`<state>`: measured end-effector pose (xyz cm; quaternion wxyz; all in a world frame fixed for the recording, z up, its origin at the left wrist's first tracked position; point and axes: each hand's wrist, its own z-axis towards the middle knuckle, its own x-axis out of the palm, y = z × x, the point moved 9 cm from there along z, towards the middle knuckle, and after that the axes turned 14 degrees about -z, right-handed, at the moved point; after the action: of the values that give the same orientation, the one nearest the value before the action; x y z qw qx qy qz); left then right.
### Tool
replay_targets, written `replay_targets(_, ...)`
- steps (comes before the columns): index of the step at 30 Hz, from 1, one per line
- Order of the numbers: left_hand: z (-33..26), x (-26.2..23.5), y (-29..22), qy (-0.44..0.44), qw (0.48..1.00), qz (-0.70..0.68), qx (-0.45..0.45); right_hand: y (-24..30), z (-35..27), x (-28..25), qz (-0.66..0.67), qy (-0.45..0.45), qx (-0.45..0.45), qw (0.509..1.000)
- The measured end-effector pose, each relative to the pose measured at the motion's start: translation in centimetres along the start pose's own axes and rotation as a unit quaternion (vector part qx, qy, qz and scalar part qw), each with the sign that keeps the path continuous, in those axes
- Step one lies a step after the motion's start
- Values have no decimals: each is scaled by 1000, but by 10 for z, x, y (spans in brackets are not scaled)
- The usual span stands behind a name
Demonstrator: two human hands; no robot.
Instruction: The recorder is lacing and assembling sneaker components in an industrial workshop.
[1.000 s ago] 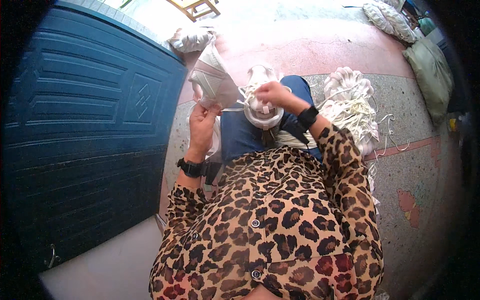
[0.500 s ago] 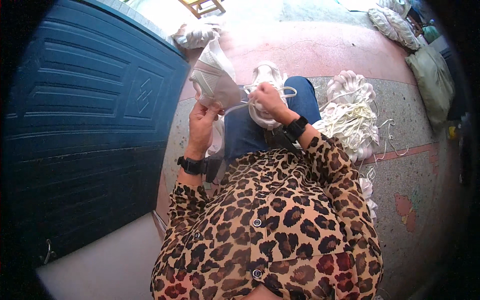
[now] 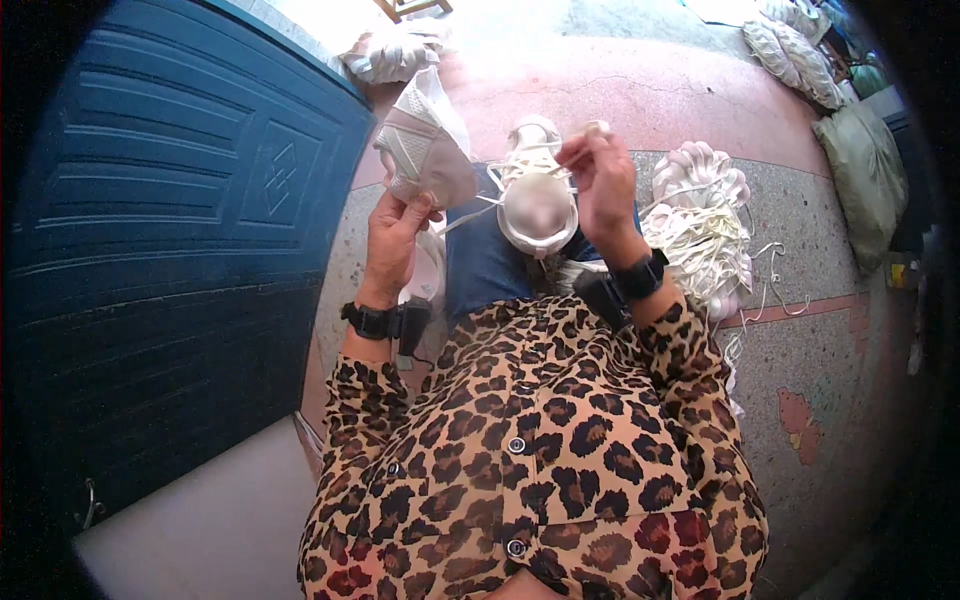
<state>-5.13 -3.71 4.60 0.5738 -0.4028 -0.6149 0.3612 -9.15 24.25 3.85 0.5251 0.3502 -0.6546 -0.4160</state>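
My left hand [image 3: 397,225] is closed on the lower edge of a white shoe upper [image 3: 425,150], holding it up with its patterned side showing. On my jeans-covered lap lies a second white shoe upper [image 3: 540,225], its opening toward me and its toe pointing away. A white shoelace [image 3: 470,215] is threaded through its eyelets, and one length trails left toward my left hand. My right hand [image 3: 605,190] is raised just right of the laced upper, fingers pinched together. The lace runs up to these fingers, though its end is hard to see.
To my right on the speckled floor lie a stack of white shoe uppers [image 3: 700,175] and a heap of white laces [image 3: 705,245]. A blue panelled door [image 3: 200,200] stands close on my left. Beyond are a white bundle [image 3: 395,55] and, far right, a greenish sack [image 3: 860,170].
My right hand has moved up and right, off the laced upper, uncovering its opening and lacing. My left hand still holds its upper, shifted slightly left.
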Motion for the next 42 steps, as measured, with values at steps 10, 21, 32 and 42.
replay_targets(10, 24, -3, -8, 56, 994, 52, -72, 93, -117, 114, -302, 204, -365, 857)
replay_targets(21, 21, 23, -18, 114, 984, 91, -101, -122, -150, 134, -519, 694, -71, 494)
replay_targets(32, -21, 56, -28, 28, 998, -6, -64, -198, 2, 174, -646, 349, -197, 650)
replay_targets(42, -7, 40, -25, 19, 997, -28, -70, -219, -10, 187, -612, 377, -252, 648)
